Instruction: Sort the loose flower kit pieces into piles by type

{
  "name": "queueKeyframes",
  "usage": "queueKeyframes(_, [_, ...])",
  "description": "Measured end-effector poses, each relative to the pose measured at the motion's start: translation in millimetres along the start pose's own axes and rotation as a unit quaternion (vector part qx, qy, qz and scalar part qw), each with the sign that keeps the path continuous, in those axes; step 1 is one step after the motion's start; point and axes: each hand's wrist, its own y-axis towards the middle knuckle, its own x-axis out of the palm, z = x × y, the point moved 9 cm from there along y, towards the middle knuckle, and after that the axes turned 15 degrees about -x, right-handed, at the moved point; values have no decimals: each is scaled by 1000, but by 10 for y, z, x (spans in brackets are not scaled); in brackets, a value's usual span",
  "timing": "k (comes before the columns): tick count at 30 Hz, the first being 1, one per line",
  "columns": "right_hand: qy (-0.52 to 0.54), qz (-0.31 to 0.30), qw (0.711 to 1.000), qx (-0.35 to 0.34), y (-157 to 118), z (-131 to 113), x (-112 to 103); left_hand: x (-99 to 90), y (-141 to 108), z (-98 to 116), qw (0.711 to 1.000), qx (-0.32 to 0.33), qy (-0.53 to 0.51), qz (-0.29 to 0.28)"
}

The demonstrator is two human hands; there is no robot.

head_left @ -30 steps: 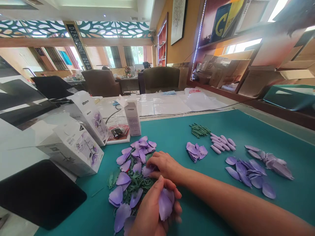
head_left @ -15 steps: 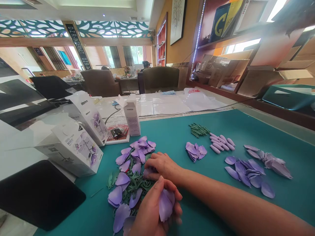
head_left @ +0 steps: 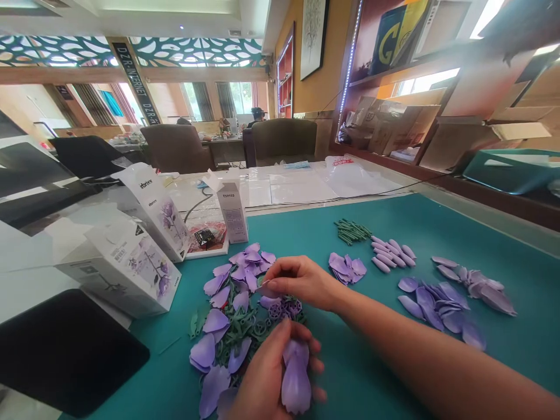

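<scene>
Purple petals (head_left: 296, 379) rest in the curled fingers of my left hand (head_left: 273, 373), low in the view. Above it, the thumb and fingertips of my right hand (head_left: 301, 283) pinch something thin and pale, too small to make out. Both hands are over the right side of a mixed pile of loose purple petals (head_left: 216, 321) and green plastic pieces (head_left: 238, 326). Between the hands, small round purple parts (head_left: 280, 309) show in the pile.
On the green mat (head_left: 301, 233) to the right lie green sticks (head_left: 352, 231), purple buds (head_left: 392, 255) and petal groups (head_left: 347, 268). Printed boxes (head_left: 144, 262) and a black tablet-like panel (head_left: 70, 350) are at the left. A person sits in the background.
My right hand has lifted a little off the pile, uncovering the round purple parts, and its fingertips are now pinched. The petals in my left hand have turned or shifted downward.
</scene>
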Motion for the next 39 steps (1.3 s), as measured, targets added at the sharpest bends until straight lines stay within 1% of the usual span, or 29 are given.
queueKeyframes(2, [8,-31,999,-12,-21,-168,12,-34,-14,55,1000,16,-20,14])
queueKeyframes(5, [-55,-97,993,-31,-78,-413,69,-69,-26,99,999,24,-43,23])
queueKeyframes(8, [-142,-175,973,-47,-149,-579,163,-57,-38,108,998,20,-58,15])
queueKeyframes(10, [-163,-231,957,-61,-194,-642,239,-41,-56,118,997,21,-73,5])
queueKeyframes(11, [-166,-248,952,-64,-205,-656,253,-26,-63,119,997,19,-74,-2])
queueKeyframes(12, [-168,-251,951,-65,-199,-658,239,-10,-68,116,997,16,-70,-10])
queueKeyframes(13, [-175,-237,954,-63,-176,-647,193,4,-70,108,998,10,-61,-17])
queueKeyframes(16, [-235,-144,960,-47,-61,-537,-63,8,-50,55,999,-9,-25,-21])
queueKeyframes(18, [-296,-84,951,-32,-5,-416,-233,-20,-22,11,1000,-14,-4,-14])
queueKeyframes(19, [-326,-64,943,-31,13,-357,-290,-29,-5,-14,1000,-15,10,-14])
queueKeyframes(21, [-379,-47,923,-52,35,-256,-329,-36,38,-77,999,-21,37,-26])
queueKeyframes(25, [-461,-84,879,-89,28,-37,-220,0,119,-184,993,-29,77,-85])
queueKeyframes(28, [-483,-105,863,-105,17,78,-119,40,151,-193,988,-19,110,-104])
queueKeyframes(32, [-495,-119,854,-104,32,176,-54,40,158,-175,988,-24,133,-76])
queueKeyframes(36, [-492,-135,854,-105,62,227,-33,92,123,-132,983,0,154,-105])
queueKeyframes(39, [-485,-133,859,-95,92,268,-68,102,134,-156,980,-3,166,-111])
